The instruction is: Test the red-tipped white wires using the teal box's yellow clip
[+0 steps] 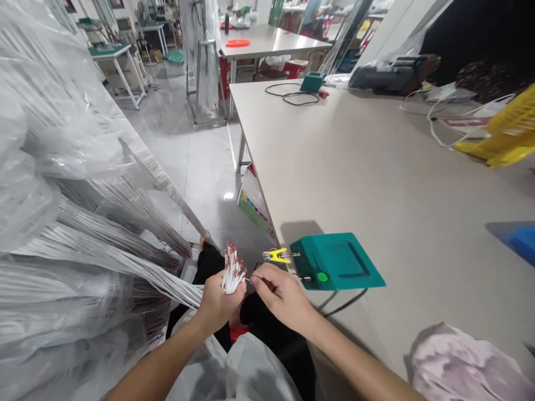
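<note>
A bundle of white wires (231, 278) with reddish tips fills my left hand (215, 303), its fingers wrapped around it near the ends. The wires run off to the left toward the hanging bunches. My right hand (279, 289) pinches at one thin wire end beside the bundle; the tip between thumb and forefinger is too small to make out fully. Just right of that hand, a green box (338, 262) with a round green button sits at the table edge. A yellow clip (276, 255) is attached to a metal prong on its side.
Plastic-wrapped wire bunches (62, 223) hang on a rack at the left. The long table (376, 184) carries a second green box (312, 82) with a cable, a yellow object (505, 133) and a pink cloth (468, 367). A printed carton (254, 206) stands beneath.
</note>
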Tool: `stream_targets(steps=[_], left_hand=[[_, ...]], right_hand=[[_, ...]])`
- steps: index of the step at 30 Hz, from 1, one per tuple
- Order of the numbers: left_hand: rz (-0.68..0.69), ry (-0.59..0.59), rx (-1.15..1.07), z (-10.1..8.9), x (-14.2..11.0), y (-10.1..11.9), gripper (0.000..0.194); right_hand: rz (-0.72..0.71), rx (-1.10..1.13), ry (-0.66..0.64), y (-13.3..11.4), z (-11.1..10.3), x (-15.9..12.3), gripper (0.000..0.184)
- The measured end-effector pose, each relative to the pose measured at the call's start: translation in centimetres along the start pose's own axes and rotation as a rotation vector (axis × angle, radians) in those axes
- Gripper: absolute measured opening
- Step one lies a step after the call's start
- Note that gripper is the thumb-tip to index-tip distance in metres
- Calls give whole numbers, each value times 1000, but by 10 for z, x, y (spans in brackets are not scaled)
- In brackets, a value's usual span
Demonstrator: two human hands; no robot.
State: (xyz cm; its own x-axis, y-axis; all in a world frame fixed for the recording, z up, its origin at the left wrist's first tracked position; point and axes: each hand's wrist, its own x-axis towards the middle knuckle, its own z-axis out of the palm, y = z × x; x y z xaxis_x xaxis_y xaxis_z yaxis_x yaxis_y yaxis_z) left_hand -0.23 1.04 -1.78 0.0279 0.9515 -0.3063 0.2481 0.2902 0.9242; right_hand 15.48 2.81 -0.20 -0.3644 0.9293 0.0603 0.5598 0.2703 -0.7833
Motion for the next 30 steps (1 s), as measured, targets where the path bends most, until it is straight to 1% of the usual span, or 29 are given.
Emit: stream_targets(steps=[2, 5, 8, 10, 12, 14, 15, 17, 18, 19, 20, 21, 23, 26, 30], left_hand=[[0, 23, 11, 0, 0, 3, 13], [25, 48, 15, 1, 2, 6, 12], [42, 46, 36, 4, 6, 3, 13], [45, 41, 20, 7, 9, 0, 13], [28, 66, -25, 9, 12, -2, 10], [-9, 85, -80, 10, 16, -1, 8], [-30, 80, -106, 10, 17, 0, 11], [-60, 15, -156, 8, 20, 5, 28], [-67, -26, -171, 7, 21, 8, 37], [-70, -80, -186, 5, 23, 10, 45], [-45, -125, -188, 4, 26, 13, 51], [-35, -165, -183, 4, 28, 15, 53], [-43, -222, -160, 4, 34, 18, 49], [-35, -230, -135, 6, 41, 22, 39], [-42, -198, -164, 10, 46, 26, 42]], right_hand=[[17, 50, 35, -2, 0, 2, 16], [-67, 25, 51, -3, 3, 4, 17], [-210, -175, 73, -1, 6, 5, 25], [-289, -347, 97, 0, 3, 5, 24], [-344, -474, 131, 1, -5, 4, 24], [-382, -532, 179, 1, -19, 3, 24], [-398, -539, 218, 1, -28, 3, 23], [-409, -584, 268, 3, -46, 3, 19], [-405, -661, 254, 5, -55, 4, 20], [-384, -761, 218, 8, -63, 5, 25], [-339, -853, 139, 12, -69, 7, 30], [-293, -914, 83, 16, -74, 9, 28], [-270, -970, -16, 24, -80, 12, 24], [-262, -991, -72, 31, -81, 15, 22], [-287, -982, -94, 33, -79, 21, 25]])
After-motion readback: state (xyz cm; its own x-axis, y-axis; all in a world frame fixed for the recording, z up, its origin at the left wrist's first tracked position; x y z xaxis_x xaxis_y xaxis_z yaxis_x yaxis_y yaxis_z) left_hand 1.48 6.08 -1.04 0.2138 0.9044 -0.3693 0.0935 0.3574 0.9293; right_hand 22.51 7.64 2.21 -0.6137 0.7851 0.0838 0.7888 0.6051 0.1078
